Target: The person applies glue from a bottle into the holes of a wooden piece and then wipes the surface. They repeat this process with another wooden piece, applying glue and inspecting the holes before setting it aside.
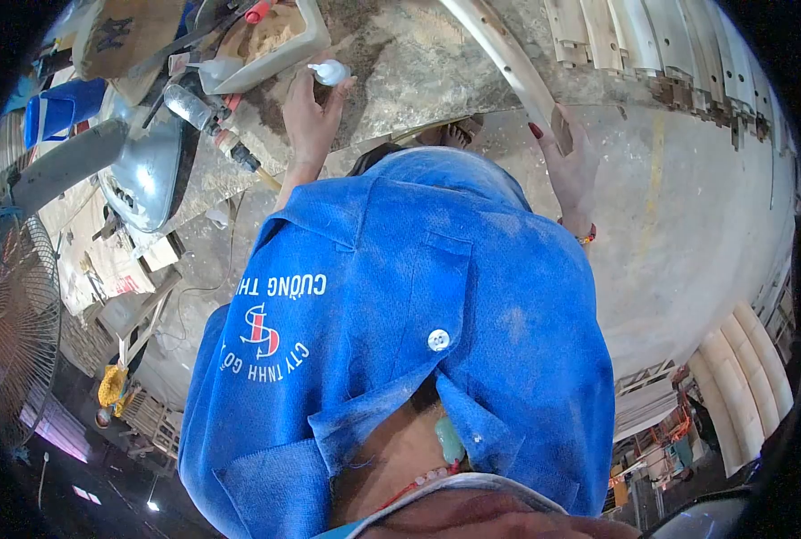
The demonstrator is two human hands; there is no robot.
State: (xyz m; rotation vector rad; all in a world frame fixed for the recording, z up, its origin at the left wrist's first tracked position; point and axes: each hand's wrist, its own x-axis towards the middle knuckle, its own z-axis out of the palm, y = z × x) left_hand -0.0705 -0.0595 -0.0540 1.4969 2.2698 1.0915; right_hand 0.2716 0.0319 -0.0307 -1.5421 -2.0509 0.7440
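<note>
My left hand point(312, 121) is closed around a small white squeeze bottle point(331, 72) above the worn worktop point(387, 67). In my right hand point(569, 166) is the near end of a long, curved wooden slat point(499, 49) with small dark holes along it. The slat slants away to the upper left, across the worktop. My right thumb lies along the end of the slat; the other fingers are partly hidden behind it.
Left of the bottle stands a pale tub point(320, 31) holding sawdust-like powder. An air tool with a hose point(230, 144), a blue bin point(64, 112) and a fan point(23, 314) are further left. Several slats point(634, 36) lie at upper right; curved wooden pieces point(742, 386) stand lower right.
</note>
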